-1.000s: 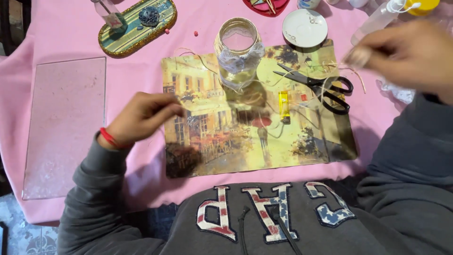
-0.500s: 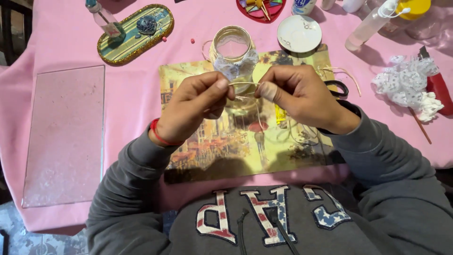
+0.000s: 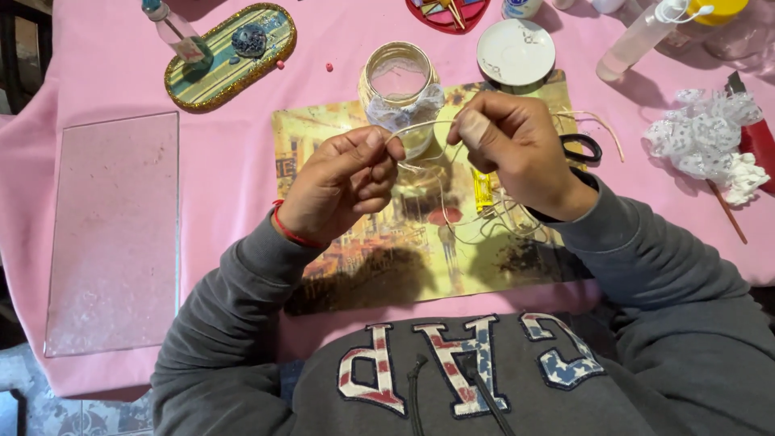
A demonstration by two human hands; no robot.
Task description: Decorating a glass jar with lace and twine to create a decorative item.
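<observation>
**Both hands pinch a cord in front of the jar**

The pink surface [image 3: 242, 145] carries a picture mat [image 3: 347, 266]. At its twelve o'clock stands a lace-wrapped glass jar [image 3: 401, 93]. Left hand [image 3: 339, 186] and right hand [image 3: 517, 149] each grasp the pale cord [image 3: 420, 127] in clenched fingers, just before the jar.

Item count on the pink cloth: one glass jar [image 3: 401, 90] with lace band, one round white lid [image 3: 515, 51], one glass pane [image 3: 113, 234], one printed picture mat [image 3: 404, 250], one oval glittered tray [image 3: 230, 56], two hands: left hand [image 3: 339, 186], right hand [image 3: 517, 149].
</observation>
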